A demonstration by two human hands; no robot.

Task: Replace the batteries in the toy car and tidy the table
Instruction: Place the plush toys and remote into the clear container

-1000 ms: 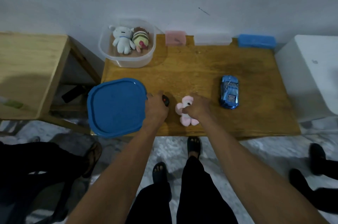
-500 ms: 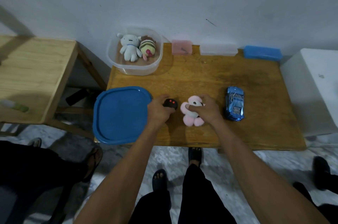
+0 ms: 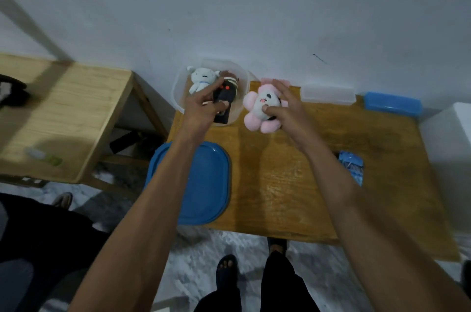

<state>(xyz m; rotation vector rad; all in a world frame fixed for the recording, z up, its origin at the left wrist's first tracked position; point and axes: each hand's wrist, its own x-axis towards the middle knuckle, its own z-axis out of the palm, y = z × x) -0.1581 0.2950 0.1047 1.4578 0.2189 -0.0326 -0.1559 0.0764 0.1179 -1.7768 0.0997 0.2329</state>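
My left hand (image 3: 204, 105) holds a black remote control (image 3: 225, 97) with red buttons over the clear plastic tub (image 3: 178, 92) at the table's back left. Inside the tub lie a white plush (image 3: 201, 77) and a brown striped plush (image 3: 233, 77), partly hidden by the remote. My right hand (image 3: 283, 105) grips a pink flower-shaped plush (image 3: 257, 113) in the air just right of the tub. The blue toy car (image 3: 353, 166) rests on the wooden table (image 3: 293, 184) to the right, partly hidden by my right forearm.
The tub's blue lid (image 3: 204, 179) lies at the table's front left corner. A clear flat box (image 3: 327, 94) and a blue box (image 3: 392, 104) sit along the back edge by the wall. A lighter wooden table (image 3: 63, 118) stands left, a white unit (image 3: 448, 146) right.
Both hands have lifted off the table's front and moved toward the back left. The remote now hangs over the tub and the pink plush is beside it.
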